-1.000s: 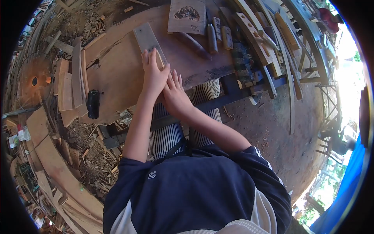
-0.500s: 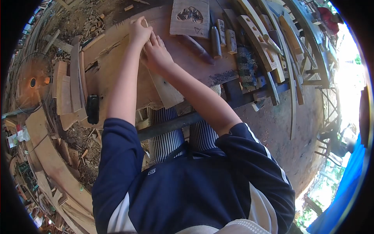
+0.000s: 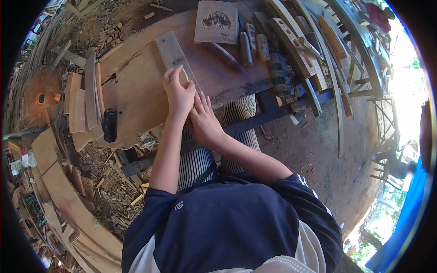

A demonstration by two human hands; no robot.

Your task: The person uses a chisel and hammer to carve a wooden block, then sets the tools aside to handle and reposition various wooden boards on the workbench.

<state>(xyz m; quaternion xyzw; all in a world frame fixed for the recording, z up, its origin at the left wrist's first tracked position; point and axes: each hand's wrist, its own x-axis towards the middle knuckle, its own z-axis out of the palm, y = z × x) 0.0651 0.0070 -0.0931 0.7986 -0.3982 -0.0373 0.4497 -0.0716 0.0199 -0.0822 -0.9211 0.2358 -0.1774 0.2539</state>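
A long flat wooden board (image 3: 170,49) lies at a slant on the worn tabletop, its near part under my hands. My left hand (image 3: 179,95) is closed on a small pale piece of wood (image 3: 184,75) that sits on the board, with the thumb side toward my right hand. My right hand (image 3: 205,122) lies flat with fingers stretched forward along the board, right beside the left wrist. Most of the pale piece is hidden by the hands.
A carved wooden panel (image 3: 216,22) lies at the far side, near a dark tapered wooden piece (image 3: 223,56) and a metal cylinder (image 3: 246,49). Wooden lengths (image 3: 291,45) crowd the right. A black object (image 3: 109,125) rests at left, near a fan (image 3: 42,98).
Both hands have slid toward my body along the board, and its far end now shows. My elbows have drawn back.
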